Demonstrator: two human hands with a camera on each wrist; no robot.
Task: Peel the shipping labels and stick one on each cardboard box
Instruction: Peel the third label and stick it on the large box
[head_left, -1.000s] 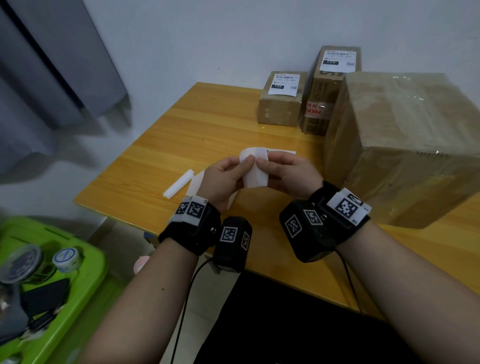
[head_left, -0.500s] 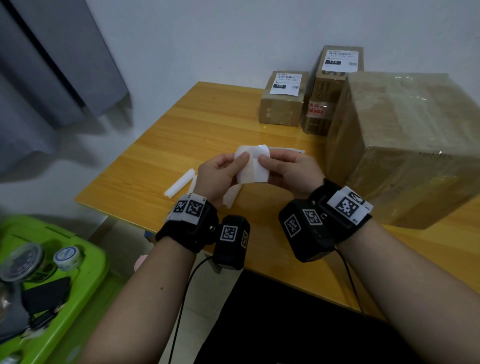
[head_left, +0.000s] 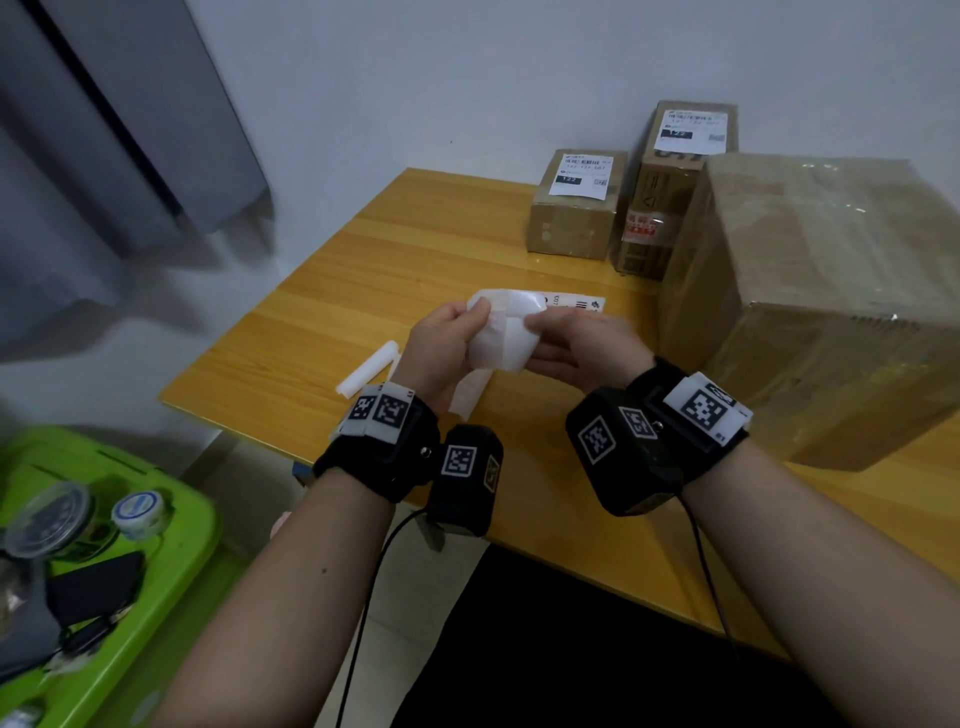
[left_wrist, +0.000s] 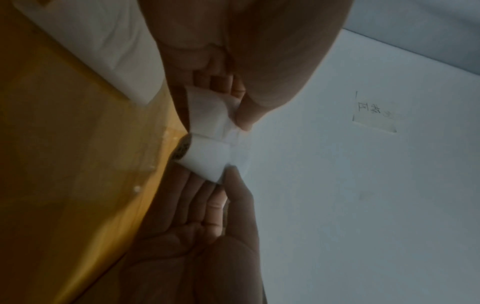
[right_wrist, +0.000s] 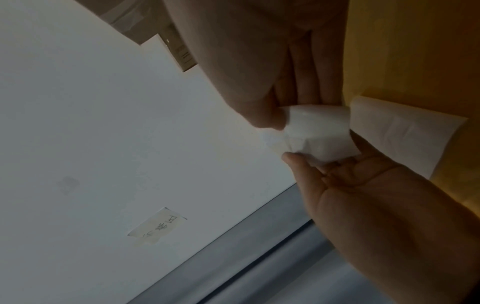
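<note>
Above the wooden table (head_left: 332, 291), both hands pinch one white label sheet (head_left: 504, 332) by its top edge. My left hand (head_left: 480, 317) has its thumb on the sheet's left half, and my right hand (head_left: 535, 325) grips the right half. A seam runs down the middle of the sheet, and a strip of backing (head_left: 470, 395) hangs below it. In the left wrist view my left hand (left_wrist: 241, 121) and the label sheet (left_wrist: 207, 152) appear again. The right wrist view shows my right hand (right_wrist: 275, 121) on the label sheet (right_wrist: 319, 133). Two small boxes (head_left: 571, 228) (head_left: 670, 208) carry labels. The big box (head_left: 821, 312) has none that I can see.
A rolled piece of white backing paper (head_left: 366, 369) lies on the table left of my hands. Another printed label (head_left: 576, 303) lies flat behind them. A green bin (head_left: 171, 545) with jars and dark items stands on the floor at the lower left.
Both hands stay in place over the table. The sheet between the thumbs has bent and turned a little, and the printed label behind it shows more.
</note>
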